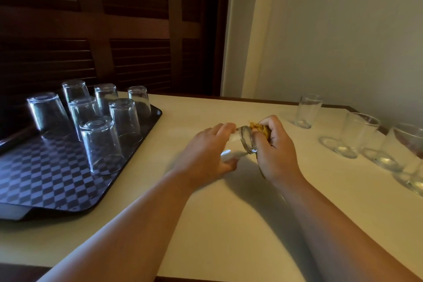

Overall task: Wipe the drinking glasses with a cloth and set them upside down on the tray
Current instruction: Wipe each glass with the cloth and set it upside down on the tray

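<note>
Mid-frame, your left hand (206, 153) grips a sideways glass (246, 142); your right hand (277, 153), fingers curled, holds the cloth (258, 126) at its rim.

One head-worn wide-angle view looks forward and down across the table (217, 236) toward the wall (343, 30), close above the left hand (206, 153) and right hand (277, 155).

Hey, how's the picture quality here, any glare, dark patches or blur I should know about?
Head view: a bright glint sits on the glass in the left hand; the shuttered door behind the tray is almost black; both arms cast soft shadows on the table; the upright glasses at the right edge look soft and lean, likely from the wide lens.
</note>
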A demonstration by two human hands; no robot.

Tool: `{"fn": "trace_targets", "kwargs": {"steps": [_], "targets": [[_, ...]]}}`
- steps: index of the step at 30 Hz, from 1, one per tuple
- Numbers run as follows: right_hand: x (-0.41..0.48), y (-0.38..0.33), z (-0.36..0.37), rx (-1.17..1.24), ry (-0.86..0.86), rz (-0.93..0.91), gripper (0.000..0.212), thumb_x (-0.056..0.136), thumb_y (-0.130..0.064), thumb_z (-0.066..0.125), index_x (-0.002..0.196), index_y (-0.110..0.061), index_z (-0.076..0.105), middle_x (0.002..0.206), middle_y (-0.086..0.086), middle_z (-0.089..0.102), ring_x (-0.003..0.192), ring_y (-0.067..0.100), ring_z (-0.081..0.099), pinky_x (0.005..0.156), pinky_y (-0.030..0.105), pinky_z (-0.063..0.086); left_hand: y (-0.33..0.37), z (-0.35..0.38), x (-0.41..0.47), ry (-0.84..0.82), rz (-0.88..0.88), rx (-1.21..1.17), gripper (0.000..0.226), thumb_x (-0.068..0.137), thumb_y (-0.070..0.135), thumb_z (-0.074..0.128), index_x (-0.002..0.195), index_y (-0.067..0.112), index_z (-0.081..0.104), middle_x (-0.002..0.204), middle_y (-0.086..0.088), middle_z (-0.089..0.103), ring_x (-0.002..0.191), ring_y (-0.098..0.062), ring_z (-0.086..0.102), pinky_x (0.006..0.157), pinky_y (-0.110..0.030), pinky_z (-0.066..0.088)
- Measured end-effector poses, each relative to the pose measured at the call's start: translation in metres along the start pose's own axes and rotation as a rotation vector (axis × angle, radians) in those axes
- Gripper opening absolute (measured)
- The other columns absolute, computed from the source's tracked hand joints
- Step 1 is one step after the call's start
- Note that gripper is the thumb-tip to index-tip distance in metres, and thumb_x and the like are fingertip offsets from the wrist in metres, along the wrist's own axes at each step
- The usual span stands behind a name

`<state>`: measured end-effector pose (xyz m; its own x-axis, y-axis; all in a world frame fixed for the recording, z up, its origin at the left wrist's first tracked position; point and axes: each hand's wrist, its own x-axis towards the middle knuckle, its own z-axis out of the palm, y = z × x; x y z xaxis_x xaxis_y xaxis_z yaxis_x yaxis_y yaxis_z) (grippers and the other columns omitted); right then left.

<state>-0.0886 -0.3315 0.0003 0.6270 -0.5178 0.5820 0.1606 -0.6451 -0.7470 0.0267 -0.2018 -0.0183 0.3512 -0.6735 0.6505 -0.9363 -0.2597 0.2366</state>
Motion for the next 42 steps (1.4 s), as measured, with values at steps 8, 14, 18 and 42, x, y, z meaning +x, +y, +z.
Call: {"fn": "trace_targets", "kwargs": {"steps": [8, 14, 18, 42], "targets": [[-0.002, 0.001, 0.001, -0.113, -0.042, -0.119, 0.019, 0.098, -0.018, 0.055, 0.082, -0.026, 0.050, 0.072, -0.006, 0.051, 0.066, 0.015, 0.049, 0.057, 0.030, 0.040, -0.001, -0.003, 0.001, -0.005, 0.017, 0.099, 0.070, 0.085, 0.043, 0.076, 0.143, 0.023, 0.043, 0.129, 0.001, 0.061, 0.112, -0.021, 0.058, 0.098, -0.037, 0.049], [-0.003, 0.003, 0.005, -0.174, -0.088, -0.141, 0.004, 0.102, -0.028, 0.054, 0.106, -0.029, 0.054, 0.093, -0.010, 0.054, 0.083, 0.007, 0.054, 0.070, 0.016, 0.039, -0.006, 0.007, 0.002, 0.132, -0.301, -0.213, 0.062, 0.083, 0.042, 0.080, 0.133, 0.027, 0.048, 0.114, 0.008, 0.061, 0.099, -0.010, 0.060, 0.080, -0.028, 0.055], [-0.009, 0.018, 0.016, -0.510, -0.487, 0.048, 0.037, 0.101, -0.043, 0.052, 0.136, -0.033, 0.047, 0.122, -0.007, 0.051, 0.103, 0.009, 0.052, 0.085, 0.026, 0.044, -0.013, -0.002, 0.000, 0.385, -0.741, -0.659, 0.058, 0.081, 0.044, 0.082, 0.124, 0.022, 0.050, 0.103, 0.003, 0.064, 0.089, -0.011, 0.067, 0.070, -0.022, 0.055], [-0.119, -0.091, 0.081, -0.688, -0.673, -0.052, 0.046, 0.097, -0.051, 0.039, 0.135, -0.029, 0.051, 0.136, 0.003, 0.045, 0.124, 0.030, 0.047, 0.103, 0.047, 0.040, -0.050, -0.210, -0.144, 0.632, -0.747, -0.914, 0.017, 0.087, 0.028, 0.060, 0.083, 0.015, 0.051, 0.077, -0.008, 0.048, 0.062, -0.011, 0.048, 0.053, -0.022, 0.046]]}}
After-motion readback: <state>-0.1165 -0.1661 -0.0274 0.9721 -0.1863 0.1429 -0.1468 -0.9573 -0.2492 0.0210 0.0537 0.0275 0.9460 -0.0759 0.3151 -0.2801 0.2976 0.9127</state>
